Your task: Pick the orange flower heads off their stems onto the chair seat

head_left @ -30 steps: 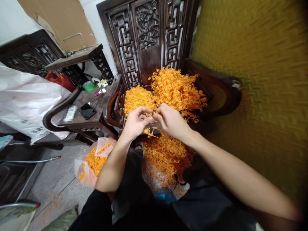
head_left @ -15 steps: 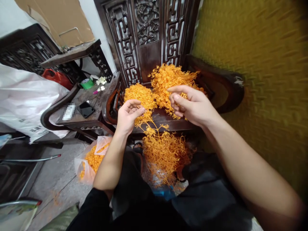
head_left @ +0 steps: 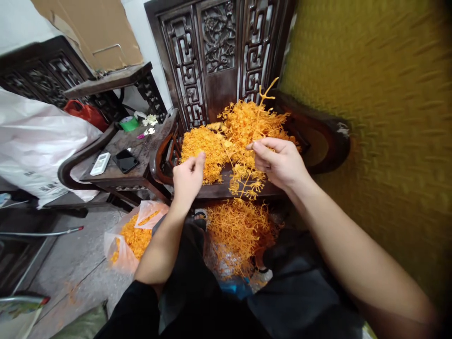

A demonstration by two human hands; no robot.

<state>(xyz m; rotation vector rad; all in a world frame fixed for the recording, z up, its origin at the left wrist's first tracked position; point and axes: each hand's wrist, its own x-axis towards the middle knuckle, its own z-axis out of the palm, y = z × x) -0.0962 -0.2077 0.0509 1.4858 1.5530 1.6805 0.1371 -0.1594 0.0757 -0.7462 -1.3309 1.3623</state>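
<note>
My right hand [head_left: 282,162] pinches an orange artificial flower sprig [head_left: 243,181] between thumb and fingertips. The sprig's lower twigs hang in front of the seat, and a bare forked stem sticks up above the hand. My left hand [head_left: 188,179] is closed with its thumb raised, beside a heap of small orange pieces [head_left: 210,146] on the dark wooden chair seat. What its fingers hold, if anything, is hidden. Behind my right hand lies a bigger pile of orange sprigs [head_left: 247,117]. Below the seat, between my legs, is a tangle of thin orange stems [head_left: 236,226].
A plastic bag [head_left: 118,256] with orange pieces stands on the floor at left. The side table [head_left: 106,162] holds a black phone [head_left: 126,161], a white device [head_left: 100,164] and green tape [head_left: 129,123]. The chair's curved armrest [head_left: 344,136] and a yellow textured surface [head_left: 384,84] bound the right.
My right hand now pinches an orange sprig that hangs over the seat edge; before, its fingers were curled near the pile. My left hand has closed from a looser curl.
</note>
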